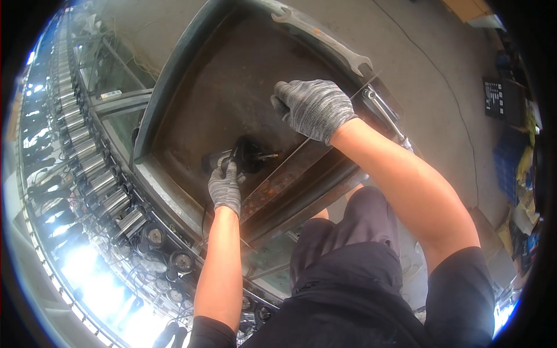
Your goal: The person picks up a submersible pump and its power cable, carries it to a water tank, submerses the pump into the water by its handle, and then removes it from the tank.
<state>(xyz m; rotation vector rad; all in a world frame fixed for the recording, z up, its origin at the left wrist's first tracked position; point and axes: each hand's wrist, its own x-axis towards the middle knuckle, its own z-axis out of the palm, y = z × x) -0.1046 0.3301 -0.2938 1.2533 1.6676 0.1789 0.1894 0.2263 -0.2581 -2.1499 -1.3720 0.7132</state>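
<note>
My left hand [225, 188], in a grey knit glove, is closed around the grip of a black power driver [248, 154]. A thin metal bit sticks out of the driver to the right, low over the brown metal tray [214, 87]. My right hand [313, 110], gloved the same way, hovers above the tray's right half with its fingers curled in. Whatever those fingers hold, if anything, is hidden. A rusty metal bar [281, 182] runs across the tray's near side, below and between both hands.
A large open-end wrench [325, 37] lies along the tray's far right rim, with a ratchet wrench [383, 110] nearer me. On the left curves a roller conveyor [87, 153] carrying several metal cylinders. A cable [447, 87] crosses the floor at right, near a black box [503, 95].
</note>
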